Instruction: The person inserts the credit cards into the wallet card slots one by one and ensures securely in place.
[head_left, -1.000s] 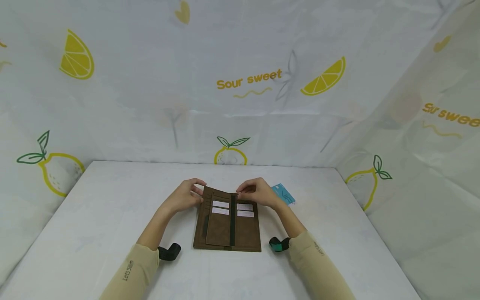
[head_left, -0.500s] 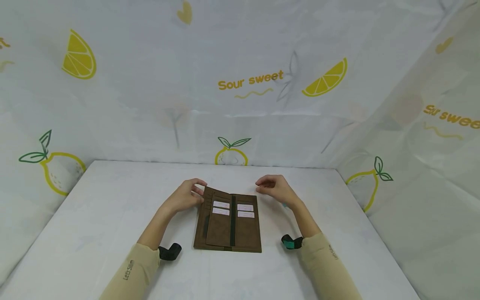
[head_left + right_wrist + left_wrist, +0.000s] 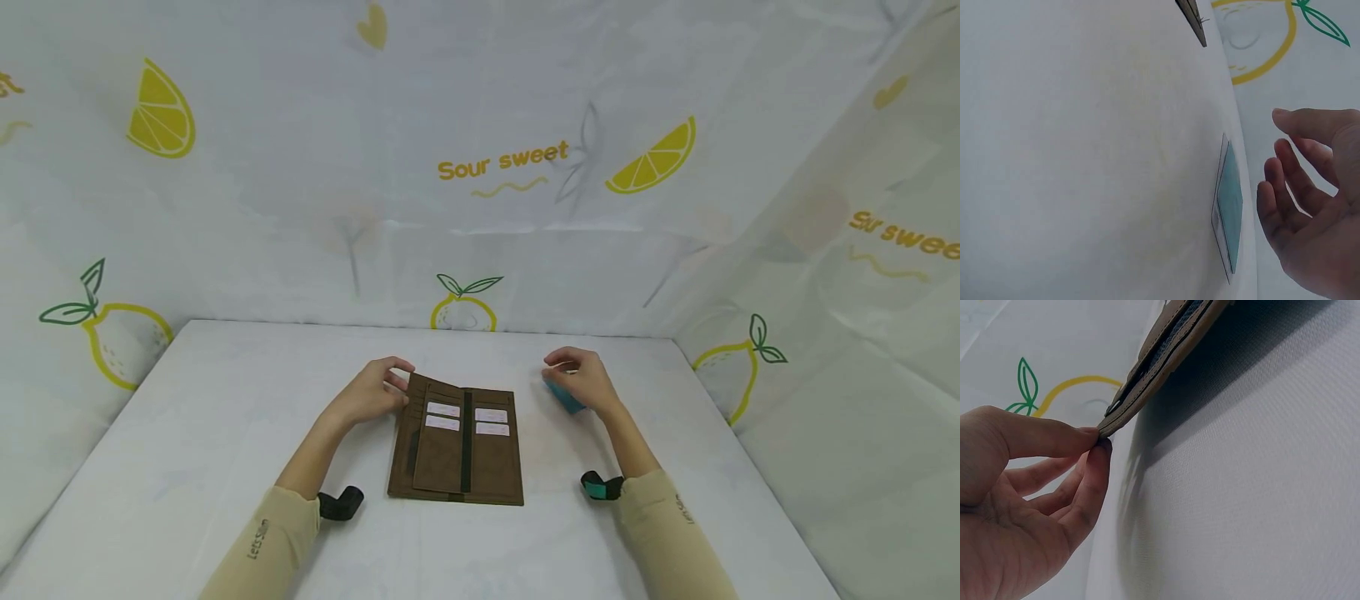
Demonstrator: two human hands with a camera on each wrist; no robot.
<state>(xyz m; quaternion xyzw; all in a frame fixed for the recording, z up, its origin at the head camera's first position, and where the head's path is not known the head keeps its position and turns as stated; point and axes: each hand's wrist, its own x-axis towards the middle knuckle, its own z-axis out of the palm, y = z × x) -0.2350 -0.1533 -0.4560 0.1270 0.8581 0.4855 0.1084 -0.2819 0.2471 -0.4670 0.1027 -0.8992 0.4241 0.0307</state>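
A brown wallet [image 3: 457, 454] lies open on the white table [image 3: 225, 433], with several white cards [image 3: 442, 409] in its slots. My left hand [image 3: 375, 392] pinches the wallet's far left corner; in the left wrist view thumb and fingertip [image 3: 1099, 436] meet on the raised wallet edge [image 3: 1166, 350]. My right hand [image 3: 581, 375] hovers to the wallet's right, over a blue card [image 3: 564, 397]. The right wrist view shows the blue card [image 3: 1229, 212] flat on the table, and the right hand [image 3: 1300, 181] with relaxed fingers just beside it, not touching.
Fabric walls printed with lemons [image 3: 461, 312] close in the table at the back and on both sides. A corner of the wallet [image 3: 1192, 19] shows at the top of the right wrist view.
My right hand has left the wallet's top edge and moved right, over the blue card. The left hand keeps its pinch on the corner. The wallet has not moved.
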